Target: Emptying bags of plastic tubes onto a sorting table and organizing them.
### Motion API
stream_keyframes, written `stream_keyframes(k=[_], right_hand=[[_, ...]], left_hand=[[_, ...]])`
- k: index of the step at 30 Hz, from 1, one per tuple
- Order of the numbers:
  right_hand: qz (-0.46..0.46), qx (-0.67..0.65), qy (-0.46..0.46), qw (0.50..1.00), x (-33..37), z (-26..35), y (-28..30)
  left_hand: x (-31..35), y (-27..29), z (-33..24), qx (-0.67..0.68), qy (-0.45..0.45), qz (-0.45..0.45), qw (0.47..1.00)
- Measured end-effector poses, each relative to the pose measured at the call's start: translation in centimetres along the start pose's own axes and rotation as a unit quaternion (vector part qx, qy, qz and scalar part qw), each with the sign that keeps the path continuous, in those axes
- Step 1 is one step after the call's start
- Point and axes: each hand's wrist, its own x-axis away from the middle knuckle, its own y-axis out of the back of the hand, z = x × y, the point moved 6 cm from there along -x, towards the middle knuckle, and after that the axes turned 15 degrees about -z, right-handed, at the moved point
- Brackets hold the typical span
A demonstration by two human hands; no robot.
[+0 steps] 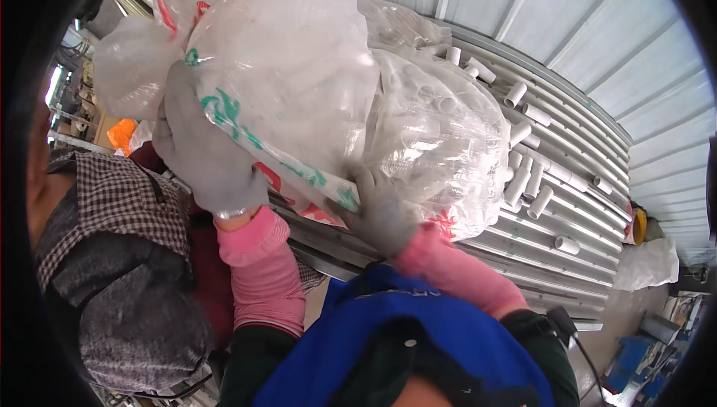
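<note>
Left hand (202, 157): grey knit glove, pink ribbed cuff, raised and clenched on the gathered side of the plastic bag (299, 86), fingers sunk into the film.
Right hand (382, 209): same grey glove and pink sleeve, pressed up against the bag's underside, fingers curled on the lower edge, grasping it.
Bag relative to hands: held up between both, bulk above and beyond them, left hand at the near-left flank, right hand beneath the lower right part.
Bag, place: lifted over the ribbed metal surface (567, 205), its far end close over the loose tubes; touching or apart cannot be told.
Bag, look: large, translucent white, crinkled and glossy, green and red printed marks along the lower seam, bulging full.
Bag, contents: short white tubes (437, 101) dimly visible through the film, packed thickly.
Loose tubes (526, 183): short white cylinders scattered in the grooves of the metal surface, just right of the bag.
Further out: second white bag (646, 263) lying at the right end of the metal surface, well apart.
Near left: another person's checked sleeve (112, 202), beside the left forearm.
</note>
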Motion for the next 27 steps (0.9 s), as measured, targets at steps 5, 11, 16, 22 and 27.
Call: stream_keyframes(k=[5,11,16,22,27], right_hand=[[-0.018,-0.215,-0.017,0.976,-2.7,1.4,-1.2],[-0.293,-0.034,0.345,0.891,-12.1,14.8,6.5],[-0.131,-0.405,0.065,0.903,-22.9,13.0,7.4],[-0.023,-0.441,-0.08,0.893,-24.7,14.2,2.6],[-0.23,-0.284,-0.036,0.93,-26.8,13.7,2.9]], left_hand=[[-2.4,0.2,0.8,0.052,0.113,-0.063,0.99],[-17.3,2.1,4.2,-0.253,-0.318,-0.054,0.912],[-10.8,0.2,0.8,0.003,-0.138,-0.214,0.967],[18.2,0.0,8.9,0.093,0.332,0.185,0.92],[31.8,-0.8,13.7,0.258,0.735,0.153,0.608]])
